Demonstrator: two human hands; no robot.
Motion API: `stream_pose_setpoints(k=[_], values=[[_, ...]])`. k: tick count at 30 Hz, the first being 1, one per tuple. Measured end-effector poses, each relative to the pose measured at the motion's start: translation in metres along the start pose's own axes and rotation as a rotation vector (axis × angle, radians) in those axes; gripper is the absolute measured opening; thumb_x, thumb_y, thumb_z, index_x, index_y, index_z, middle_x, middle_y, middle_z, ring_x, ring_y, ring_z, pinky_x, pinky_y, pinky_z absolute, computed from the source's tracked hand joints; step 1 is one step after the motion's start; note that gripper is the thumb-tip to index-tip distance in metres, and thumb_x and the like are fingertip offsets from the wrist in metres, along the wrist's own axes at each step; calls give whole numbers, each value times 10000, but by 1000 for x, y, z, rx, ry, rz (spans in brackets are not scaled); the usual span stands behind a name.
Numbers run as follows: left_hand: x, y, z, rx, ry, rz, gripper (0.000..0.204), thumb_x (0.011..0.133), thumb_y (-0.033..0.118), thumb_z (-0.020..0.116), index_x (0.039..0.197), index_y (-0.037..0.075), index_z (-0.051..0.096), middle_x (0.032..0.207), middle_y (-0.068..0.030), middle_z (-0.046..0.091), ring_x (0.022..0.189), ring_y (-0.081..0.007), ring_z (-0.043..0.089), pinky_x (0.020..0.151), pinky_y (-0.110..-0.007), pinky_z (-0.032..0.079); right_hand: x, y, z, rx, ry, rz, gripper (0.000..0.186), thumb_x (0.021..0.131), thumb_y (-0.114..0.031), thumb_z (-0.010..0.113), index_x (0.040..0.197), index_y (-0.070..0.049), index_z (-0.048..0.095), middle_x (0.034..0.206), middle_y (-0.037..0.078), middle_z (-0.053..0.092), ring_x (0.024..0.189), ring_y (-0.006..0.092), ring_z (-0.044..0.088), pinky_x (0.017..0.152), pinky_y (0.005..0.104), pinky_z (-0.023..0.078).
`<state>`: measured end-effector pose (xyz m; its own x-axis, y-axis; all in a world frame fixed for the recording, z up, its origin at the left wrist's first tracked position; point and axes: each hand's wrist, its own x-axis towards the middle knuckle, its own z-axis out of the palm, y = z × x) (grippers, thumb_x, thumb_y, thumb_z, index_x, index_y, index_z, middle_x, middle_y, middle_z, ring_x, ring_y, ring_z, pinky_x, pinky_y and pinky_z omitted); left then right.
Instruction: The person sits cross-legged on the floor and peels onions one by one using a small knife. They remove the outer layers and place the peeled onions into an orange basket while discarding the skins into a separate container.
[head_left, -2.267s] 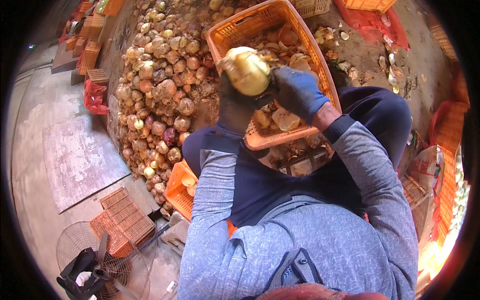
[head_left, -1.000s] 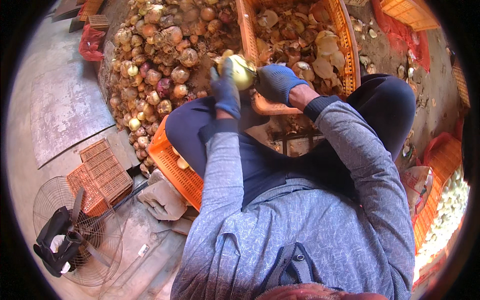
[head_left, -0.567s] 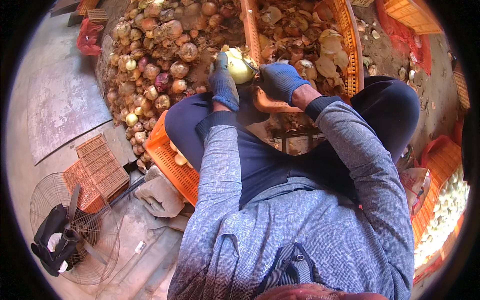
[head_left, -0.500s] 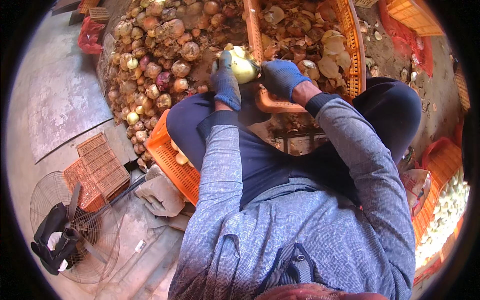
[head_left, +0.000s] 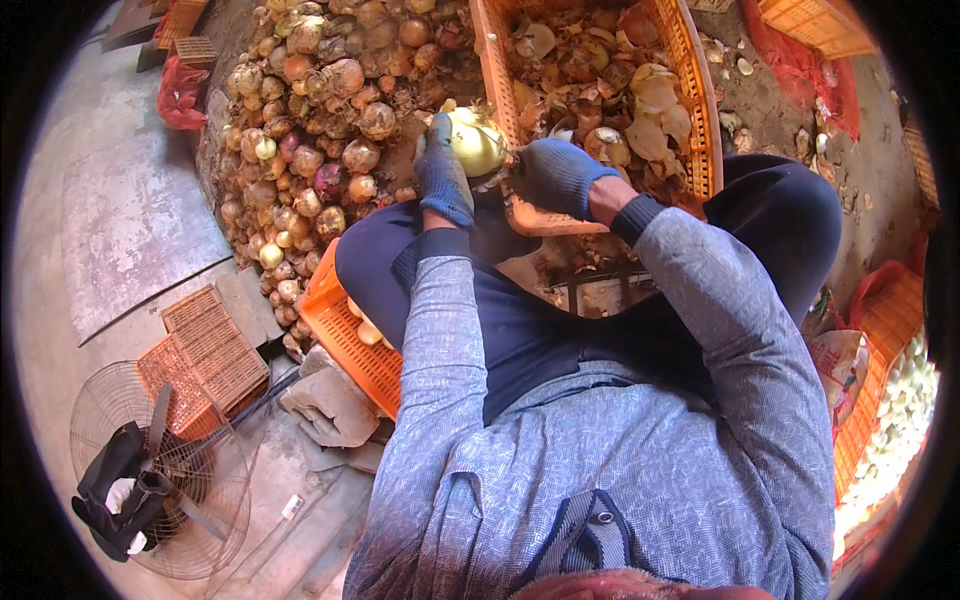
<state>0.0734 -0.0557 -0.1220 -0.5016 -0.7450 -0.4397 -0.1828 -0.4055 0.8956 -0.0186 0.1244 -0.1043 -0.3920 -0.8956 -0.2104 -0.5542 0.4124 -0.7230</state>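
You are holding a pale, half-peeled onion (head_left: 476, 142) just off the near left corner of the orange crate (head_left: 700, 110) that sits in front of your knees. Your gloved left hand (head_left: 441, 178) is wrapping around the onion from the left, fingers curled over its side, so it is grasping the bulb. Your gloved right hand (head_left: 553, 176) is closing in against the onion's right side, right at the crate's rim; it looks clenched, but you cannot tell from here whether it is pinching skin or gripping a small blade.

To peel well, be keeping the bulb steady in the left hand and turning it a little at a time, so the right hand is always working on a fresh strip of skin. Be holding the work over the crate, not beside it, so loose skins (head_left: 650, 100) are dropping in with the other peelings there and not onto your lap. Be pulling away from the left fingers, never toward them.

The heap of unpeeled onions (head_left: 320, 120) is lying to the left of the crate, within easy reach of your left hand.
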Motion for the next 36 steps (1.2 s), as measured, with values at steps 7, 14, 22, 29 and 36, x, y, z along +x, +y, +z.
stream_pose_setpoints(k=[7,14,22,29,36], values=[[0,-2,1,27,28,29,525,1050,452,624,1424,88,672,1274,-99,706,1079,-222,716,914,-366,607,-9,-32,-15,84,-29,62,306,930,-288,686,947,10,756,859,247,732,822,426,732,751,511,584],[-5,-2,5,-71,41,47,563,1001,454,706,1382,42,652,1223,-97,693,996,-205,699,841,-355,592,-8,-24,-6,62,22,87,302,941,-283,678,987,6,752,860,252,730,837,425,733,761,510,582],[0,-5,4,-50,89,30,612,963,451,771,1343,-10,641,1201,-105,686,996,-202,680,834,-350,568,-10,-25,-12,105,0,-12,284,935,-270,691,982,3,755,846,245,729,811,422,728,750,498,577],[-12,1,8,-38,75,62,577,969,439,768,1313,-9,649,1136,-89,697,939,-182,677,819,-330,562,-5,-26,-13,79,-47,73,290,927,-277,700,928,2,780,871,251,737,837,421,742,761,499,590],[-14,7,15,67,82,28,501,1029,416,666,1377,56,687,1250,-77,714,1042,-189,720,875,-346,612,10,-16,-19,-7,-44,86,325,935,-331,723,957,-16,797,928,238,761,907,407,763,799,495,605]])
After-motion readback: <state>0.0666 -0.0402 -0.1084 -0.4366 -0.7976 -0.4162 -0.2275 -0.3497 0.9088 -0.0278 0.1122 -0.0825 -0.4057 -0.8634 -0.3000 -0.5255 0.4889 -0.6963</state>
